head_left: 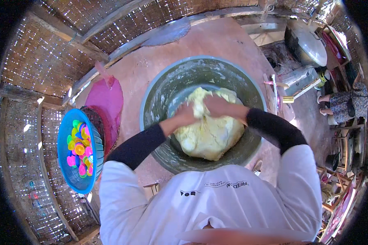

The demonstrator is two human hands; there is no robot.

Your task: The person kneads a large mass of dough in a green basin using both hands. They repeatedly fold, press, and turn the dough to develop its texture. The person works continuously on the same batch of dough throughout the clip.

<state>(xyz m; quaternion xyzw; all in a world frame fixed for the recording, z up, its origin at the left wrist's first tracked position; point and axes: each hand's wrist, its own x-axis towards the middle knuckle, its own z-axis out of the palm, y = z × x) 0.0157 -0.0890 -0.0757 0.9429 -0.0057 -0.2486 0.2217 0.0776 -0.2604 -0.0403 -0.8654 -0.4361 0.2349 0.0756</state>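
A large mass of pale yellow dough [210, 141] lies in a wide, dark green basin [159, 94] with flour-like smears on its inner wall. My left hand [185, 115] presses into the upper left of the dough. On its upper middle is my right hand [225, 108], reaching in from the right. Both hands touch the dough close to each other. Motion blurs their fingers, and I cannot make out how far they are bent. Black sleeves cover both my forearms, which cross the basin's rim.
A blue basket [95, 163] of colourful round plastic pieces stands at left, beside a pink, flat, rounded sheet [106, 100]. The basin rests on a reddish surface [143, 73]. At far right are a large lidded pot [308, 45] and another person [347, 102] in patterned clothing. Woven walls enclose the left.
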